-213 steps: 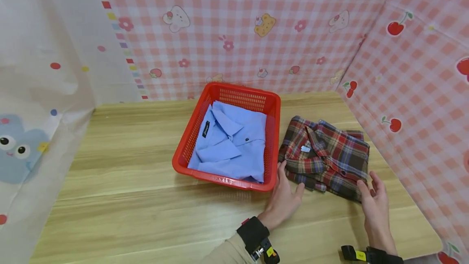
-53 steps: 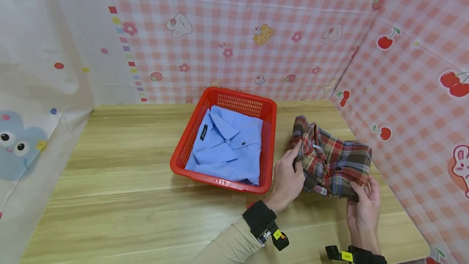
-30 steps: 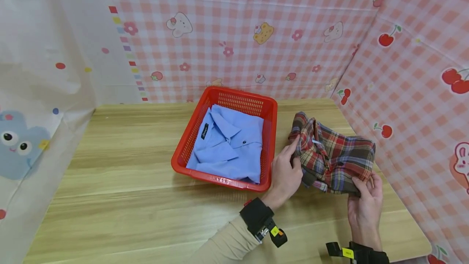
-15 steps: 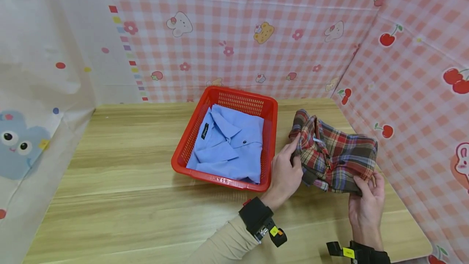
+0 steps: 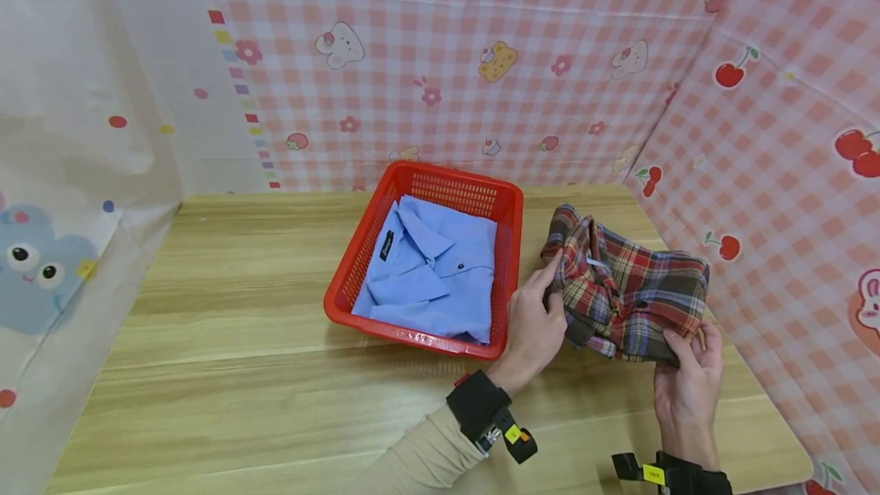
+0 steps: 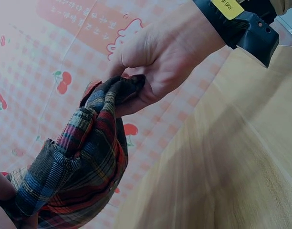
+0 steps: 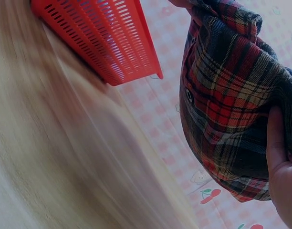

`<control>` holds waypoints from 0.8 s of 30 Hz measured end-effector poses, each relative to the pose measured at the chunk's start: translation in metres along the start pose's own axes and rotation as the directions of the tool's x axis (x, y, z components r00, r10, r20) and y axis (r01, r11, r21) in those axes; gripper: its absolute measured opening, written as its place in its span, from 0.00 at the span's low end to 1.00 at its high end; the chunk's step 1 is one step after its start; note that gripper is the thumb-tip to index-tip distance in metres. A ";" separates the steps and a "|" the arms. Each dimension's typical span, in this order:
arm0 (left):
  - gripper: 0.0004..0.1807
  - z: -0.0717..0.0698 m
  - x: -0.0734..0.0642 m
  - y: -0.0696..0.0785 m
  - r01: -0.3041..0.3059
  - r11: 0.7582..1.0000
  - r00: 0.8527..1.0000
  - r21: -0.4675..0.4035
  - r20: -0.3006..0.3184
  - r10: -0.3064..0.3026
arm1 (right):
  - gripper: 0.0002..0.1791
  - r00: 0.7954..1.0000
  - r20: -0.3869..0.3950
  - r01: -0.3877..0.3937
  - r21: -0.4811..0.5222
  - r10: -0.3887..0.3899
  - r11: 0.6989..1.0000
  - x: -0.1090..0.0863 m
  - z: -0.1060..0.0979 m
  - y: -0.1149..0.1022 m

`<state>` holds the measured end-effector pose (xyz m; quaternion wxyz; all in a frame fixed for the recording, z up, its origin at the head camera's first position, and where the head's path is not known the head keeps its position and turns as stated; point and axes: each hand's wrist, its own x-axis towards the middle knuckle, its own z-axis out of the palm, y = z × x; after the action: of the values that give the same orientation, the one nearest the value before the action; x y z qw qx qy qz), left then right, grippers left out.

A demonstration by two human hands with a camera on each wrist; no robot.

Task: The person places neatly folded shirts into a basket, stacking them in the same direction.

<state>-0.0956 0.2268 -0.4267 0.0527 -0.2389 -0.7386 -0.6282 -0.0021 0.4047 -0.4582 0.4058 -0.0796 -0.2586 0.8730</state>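
Observation:
A folded plaid shirt (image 5: 646, 289) in red, brown and blue is held up off the table between both hands, sagging in the middle. My left hand (image 5: 538, 323) grips its left side near the collar. At the lower right corner, my right hand (image 5: 690, 380) pinches the cloth, thumb on top and fingers beneath. Close up in the right wrist view, the right thumb presses into the shirt (image 7: 227, 100). The left wrist view has the right hand (image 6: 160, 62) curled round a bunched edge of the cloth.
Left of the plaid shirt stands a red plastic basket (image 5: 512, 266) with a folded light blue shirt (image 5: 426, 273) lying in it. The wooden table (image 5: 241, 342) meets a pink checked curtain (image 5: 447, 59) at the back and right.
Seven seconds ago the plaid shirt lay flat on the table with both hands at its edges. Now both hands grip it and it is raised. Over the last second it has barely shifted.

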 end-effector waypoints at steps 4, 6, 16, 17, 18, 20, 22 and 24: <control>0.33 -0.003 0.000 0.000 -0.011 1.000 1.000 0.002 -0.007 0.011 | 0.22 1.000 0.002 0.009 -0.027 -0.008 1.000 -0.001 0.002 0.002; 0.33 -0.005 0.000 0.000 -0.015 1.000 1.000 0.008 -0.009 0.015 | 0.22 1.000 -0.002 0.012 -0.036 -0.013 0.999 -0.001 0.003 0.003; 0.33 -0.018 -0.001 0.000 -0.033 0.999 0.999 -0.011 -0.017 0.033 | 0.22 0.999 0.046 0.008 -0.011 -0.008 1.000 -0.005 0.012 0.011; 0.33 -0.019 -0.001 0.000 -0.036 0.999 0.999 -0.015 -0.019 0.036 | 0.22 0.999 0.052 0.009 -0.011 -0.008 1.000 -0.006 0.013 0.011; 0.33 -0.021 -0.001 0.000 -0.041 0.999 0.999 -0.018 -0.021 0.041 | 0.22 0.998 0.056 0.008 -0.010 -0.008 1.000 -0.006 0.014 0.012; 0.33 -0.023 -0.002 0.001 -0.047 0.999 0.999 -0.026 -0.024 0.047 | 0.22 0.998 0.065 0.008 -0.013 -0.007 1.000 -0.006 0.016 0.014; 0.33 -0.025 -0.002 0.001 -0.045 0.998 0.999 -0.038 -0.027 0.044 | 0.22 0.997 0.071 0.010 -0.020 -0.008 1.000 -0.006 0.017 0.016; 0.33 -0.027 -0.002 0.000 -0.040 0.998 0.999 -0.044 -0.031 0.038 | 0.22 0.997 0.076 0.013 -0.035 -0.010 0.999 -0.007 0.018 0.017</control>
<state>-0.1000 0.2002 -0.4217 0.0706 -0.2450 -0.7189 -0.6467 -0.0158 0.3833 -0.4520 0.3994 -0.0524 -0.2898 0.8682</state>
